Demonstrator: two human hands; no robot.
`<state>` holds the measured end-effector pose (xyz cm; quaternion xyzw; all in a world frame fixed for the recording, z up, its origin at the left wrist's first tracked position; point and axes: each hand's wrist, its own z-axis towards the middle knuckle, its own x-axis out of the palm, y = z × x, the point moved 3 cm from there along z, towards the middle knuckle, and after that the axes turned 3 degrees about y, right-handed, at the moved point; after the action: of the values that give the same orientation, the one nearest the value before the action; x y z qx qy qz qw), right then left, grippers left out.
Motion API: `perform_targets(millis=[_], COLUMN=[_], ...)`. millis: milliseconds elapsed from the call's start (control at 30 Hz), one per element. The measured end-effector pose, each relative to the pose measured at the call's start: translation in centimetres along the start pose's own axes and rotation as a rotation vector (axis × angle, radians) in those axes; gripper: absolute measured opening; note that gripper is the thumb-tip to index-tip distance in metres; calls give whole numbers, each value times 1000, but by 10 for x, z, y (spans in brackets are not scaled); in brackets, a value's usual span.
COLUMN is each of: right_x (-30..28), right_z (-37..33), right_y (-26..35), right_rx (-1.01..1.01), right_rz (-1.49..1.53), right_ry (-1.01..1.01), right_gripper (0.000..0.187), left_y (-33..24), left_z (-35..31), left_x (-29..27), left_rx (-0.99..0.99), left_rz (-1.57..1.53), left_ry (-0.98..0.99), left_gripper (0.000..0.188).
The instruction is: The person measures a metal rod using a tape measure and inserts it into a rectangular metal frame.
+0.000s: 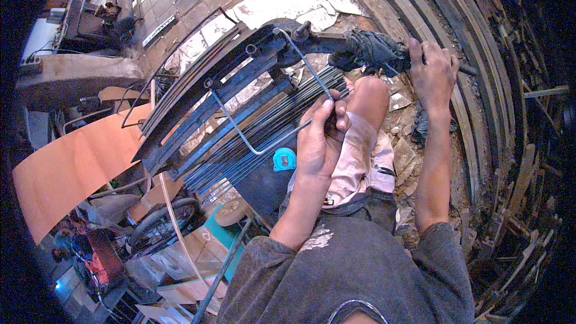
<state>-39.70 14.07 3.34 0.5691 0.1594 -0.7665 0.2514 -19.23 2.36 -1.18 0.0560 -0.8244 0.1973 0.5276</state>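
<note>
In my left hand [323,138] is a thin metal rod [233,120] with several bends, pinched between thumb and fingers. One side of the rod reaches up to a peg on a dark metal bending bench [264,49]; another runs toward a round fitting lower on its frame. My right hand [433,75] is closed round the end of a lever [378,51] wrapped in dark torn cloth, at the bench's right end. Beneath the bent rod lies a bundle of straight thin rods [207,174]. A turquoise tape measure [284,159] sits just left of my left wrist.
Long stacked bars [474,42] curve along the right side, with wood scraps beyond. An orange sheet [78,165] leans out at the left, above a spoked wheel [163,226]. Machinery [117,18] stands at the upper left. Broken tile pieces cover the floor near my legs.
</note>
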Motion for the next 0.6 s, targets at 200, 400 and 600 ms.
perform_targets(millis=[200,400,600], right_x=[-6,-10,-8], right_z=[-9,-15,1], right_y=[4,7,-2], right_rx=[38,91,6], right_rz=[-36,-76,40], right_ry=[28,65,51], right_gripper=[52,48,44], left_y=[0,-2,0], left_z=[-2,-4,-1], left_x=[-3,-3,-2], left_rx=[3,-3,-6], left_rz=[-12,-6,45], left_ry=[-6,8,-21], left_gripper=[27,28,27])
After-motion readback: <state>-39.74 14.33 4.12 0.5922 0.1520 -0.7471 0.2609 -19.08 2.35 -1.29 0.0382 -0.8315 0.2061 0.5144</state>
